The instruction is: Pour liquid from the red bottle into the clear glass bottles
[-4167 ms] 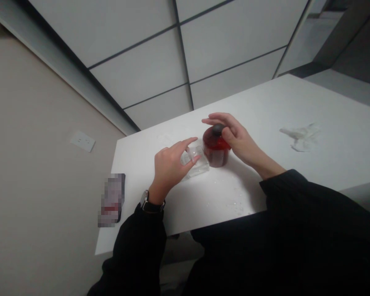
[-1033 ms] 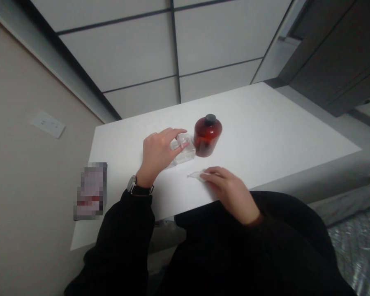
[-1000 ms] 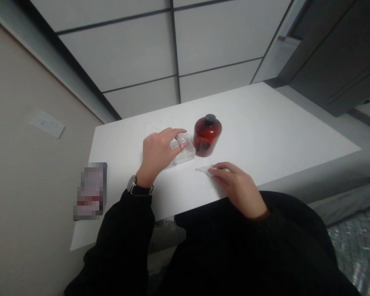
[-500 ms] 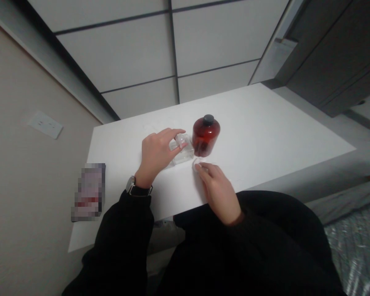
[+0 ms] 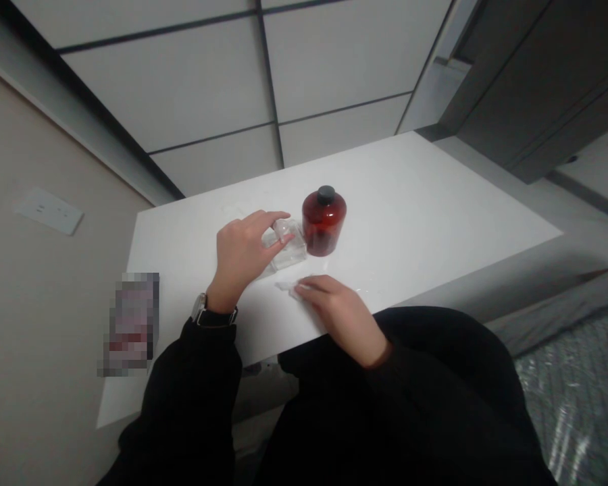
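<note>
One bottle stands on one tabletop; left of it, the left hand grips one clear container; on its near side, the right hand pinches one tissue.

A clear, boxy container sits on the white table, a crumpled tissue just before it.

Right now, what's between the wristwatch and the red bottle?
In the head view, the left hand and the clear container lie between the wristwatch and the red bottle.
</note>
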{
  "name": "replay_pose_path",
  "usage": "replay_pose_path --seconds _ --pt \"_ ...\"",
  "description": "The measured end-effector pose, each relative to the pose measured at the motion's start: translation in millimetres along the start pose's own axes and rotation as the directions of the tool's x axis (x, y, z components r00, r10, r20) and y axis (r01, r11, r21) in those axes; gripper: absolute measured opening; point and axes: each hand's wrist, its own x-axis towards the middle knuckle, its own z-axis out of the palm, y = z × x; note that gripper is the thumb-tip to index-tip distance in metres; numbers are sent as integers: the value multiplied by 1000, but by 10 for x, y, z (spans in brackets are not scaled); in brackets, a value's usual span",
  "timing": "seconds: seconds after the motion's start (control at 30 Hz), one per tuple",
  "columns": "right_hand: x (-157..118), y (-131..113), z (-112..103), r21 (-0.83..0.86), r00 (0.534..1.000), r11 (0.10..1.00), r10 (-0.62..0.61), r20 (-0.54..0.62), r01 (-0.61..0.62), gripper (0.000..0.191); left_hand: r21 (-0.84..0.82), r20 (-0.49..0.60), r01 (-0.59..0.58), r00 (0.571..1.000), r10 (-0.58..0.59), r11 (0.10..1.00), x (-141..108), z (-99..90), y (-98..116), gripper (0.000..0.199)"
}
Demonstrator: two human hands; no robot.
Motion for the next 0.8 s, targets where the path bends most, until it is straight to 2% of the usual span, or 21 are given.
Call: replay_pose_path --seconds 0.07,0.17,0.23,0.3,0.4,0.57,0.7,0.8 --pt "-34 280 -176 -18 989 992 123 -86 -124 33 8 -2 1 1000 -1 1000 -5 3 0 29" --pt "-101 684 -460 -104 928 940 294 -230 -324 31 15 -5 2 1000 -2 1000 -9 10 -2 28" --pt "-142 856 -581 -155 882 897 354 -312 -415 31 16 -8 1 1000 -1 1000 -8 14 -5 28" --pt "-158 903 -599 -185 871 882 356 -339 -433 32 14 -7 -1 1000 1 1000 -6 17 -7 28" --pt "-119 730 -438 -170 920 930 272 -283 -327 33 4 -4 -2 1000 2 1000 -6 17 -6 27" --pt "-32 41 9 -89 993 995 40 -109 -50 36 -6 -1 2 1000 -2 1000 -5 3 6 29" --pt "-55 -408 213 -9 989 991 -131 74 132 33 -4 10 2 1000 -2 1000 7 -13 14 30" --pt "-79 -450 166 93 981 986 -150 122 139 31 -3 32 11 999 -11 1000 14 -22 19 31"
